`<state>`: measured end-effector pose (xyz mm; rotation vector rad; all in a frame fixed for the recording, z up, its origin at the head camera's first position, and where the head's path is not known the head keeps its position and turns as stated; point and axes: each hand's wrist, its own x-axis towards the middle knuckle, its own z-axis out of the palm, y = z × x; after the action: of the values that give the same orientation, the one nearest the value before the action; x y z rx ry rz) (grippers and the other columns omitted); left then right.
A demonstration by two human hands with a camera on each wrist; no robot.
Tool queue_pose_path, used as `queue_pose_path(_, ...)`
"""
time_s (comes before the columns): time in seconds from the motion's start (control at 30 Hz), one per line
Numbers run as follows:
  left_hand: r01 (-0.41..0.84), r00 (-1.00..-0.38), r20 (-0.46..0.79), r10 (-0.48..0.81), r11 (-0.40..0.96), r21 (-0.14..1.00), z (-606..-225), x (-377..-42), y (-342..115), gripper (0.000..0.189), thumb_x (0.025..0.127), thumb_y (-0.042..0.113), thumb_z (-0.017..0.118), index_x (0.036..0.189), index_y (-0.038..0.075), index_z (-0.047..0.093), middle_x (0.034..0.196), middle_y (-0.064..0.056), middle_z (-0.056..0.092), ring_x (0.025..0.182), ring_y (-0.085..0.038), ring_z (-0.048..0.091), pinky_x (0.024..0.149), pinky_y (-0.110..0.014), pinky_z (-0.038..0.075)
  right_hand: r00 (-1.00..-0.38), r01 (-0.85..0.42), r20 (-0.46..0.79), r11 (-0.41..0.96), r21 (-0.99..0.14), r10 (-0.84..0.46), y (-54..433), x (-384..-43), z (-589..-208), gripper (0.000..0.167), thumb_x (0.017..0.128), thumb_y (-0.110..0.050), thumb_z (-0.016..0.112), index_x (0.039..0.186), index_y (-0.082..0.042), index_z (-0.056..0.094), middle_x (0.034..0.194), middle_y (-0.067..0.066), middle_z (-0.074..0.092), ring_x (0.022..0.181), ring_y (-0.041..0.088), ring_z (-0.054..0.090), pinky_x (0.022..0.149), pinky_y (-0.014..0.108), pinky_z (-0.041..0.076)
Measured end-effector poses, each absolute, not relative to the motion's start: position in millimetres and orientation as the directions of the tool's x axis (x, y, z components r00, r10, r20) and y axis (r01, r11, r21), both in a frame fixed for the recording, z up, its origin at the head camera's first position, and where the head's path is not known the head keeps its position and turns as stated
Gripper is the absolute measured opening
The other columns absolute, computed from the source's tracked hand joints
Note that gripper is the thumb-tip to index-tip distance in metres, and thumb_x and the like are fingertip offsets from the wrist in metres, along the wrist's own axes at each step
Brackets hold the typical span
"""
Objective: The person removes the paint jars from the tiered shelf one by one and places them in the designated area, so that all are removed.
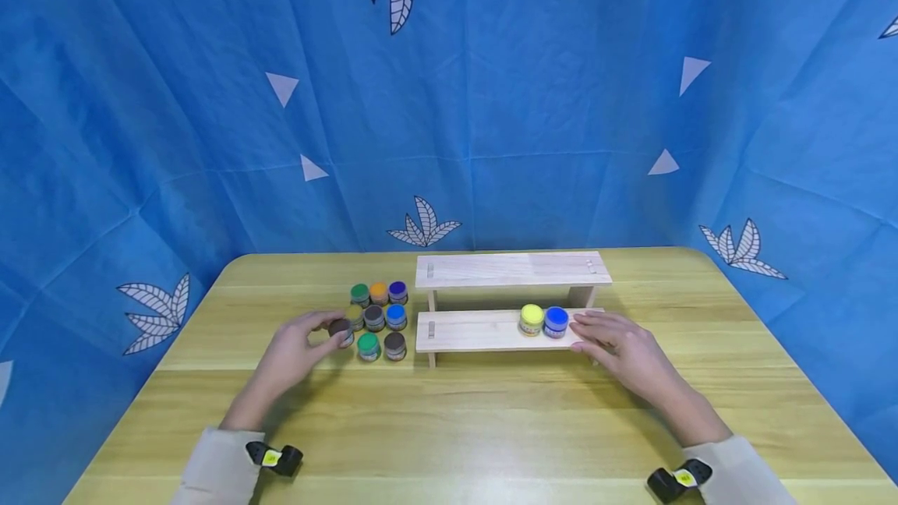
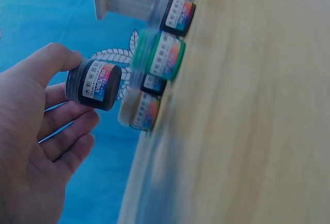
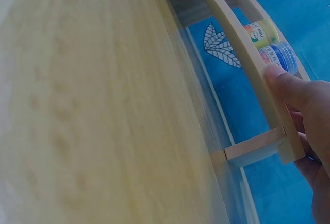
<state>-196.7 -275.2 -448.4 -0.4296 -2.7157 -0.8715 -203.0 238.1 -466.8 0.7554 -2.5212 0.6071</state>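
My left hand (image 1: 303,349) pinches a small paint jar (image 2: 93,84) with a dark lid and dark paint between thumb and fingers. In the left wrist view the jar is tilted on its side, beside other jars. My right hand (image 1: 627,349) grips the right end of the lower step of a two-tier wooden shelf (image 1: 470,331), thumb at its front edge, fingers over the board. On that step, just left of the right fingers, stand a blue paint jar (image 1: 556,322) and a yellow paint jar (image 1: 532,319) side by side.
Left of the shelf, several paint jars stand grouped on the wooden table (image 1: 449,427), among them a green jar (image 1: 368,347), a dark jar (image 1: 395,346) and an orange jar (image 1: 379,292). The upper step (image 1: 512,270) rises behind. A blue curtain (image 1: 491,115) hangs behind the table.
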Motion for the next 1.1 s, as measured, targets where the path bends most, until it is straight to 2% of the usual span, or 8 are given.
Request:
queue_pose_path(0.3,0.357,-0.928,0.298,0.224,0.762,0.54,-463,-200,-280,0.038,0.093,0.028,0.07,0.123,0.005,0.066,0.112,-0.011,0.068,0.105,-0.032,0.064,0.086,-0.049,0.054,-0.762,-0.588,0.511,0.755,-0.291,-0.397,238,-202,-466,0.038,0.083,-0.026,0.078,0.118,-0.011,0.073,0.12,0.007,0.068,0.114,0.033,0.06,0.098,0.054,0.044)
queue_pose_path(0.8,0.34,-0.94,0.223,0.258,0.763,0.549,-473,-202,-285,0.04,0.091,0.028,0.072,0.123,0.006,0.067,0.114,-0.009,0.068,0.1,-0.025,0.065,0.085,-0.047,0.053,-0.739,-0.608,0.538,0.746,-0.272,-0.406,238,-202,-466,0.037,0.08,-0.023,0.081,0.114,-0.011,0.075,0.12,0.007,0.068,0.113,0.031,0.061,0.097,0.052,0.045)
queue_pose_path(1.1,0.325,-0.946,0.202,0.255,0.76,0.563,-473,-201,-287,0.039,0.091,0.027,0.072,0.124,0.007,0.067,0.115,-0.009,0.068,0.1,-0.024,0.064,0.085,-0.046,0.053,-0.751,-0.598,0.524,0.75,-0.281,-0.402,238,-200,-465,0.036,0.082,-0.025,0.079,0.115,-0.011,0.074,0.12,0.006,0.068,0.114,0.032,0.06,0.098,0.053,0.044)
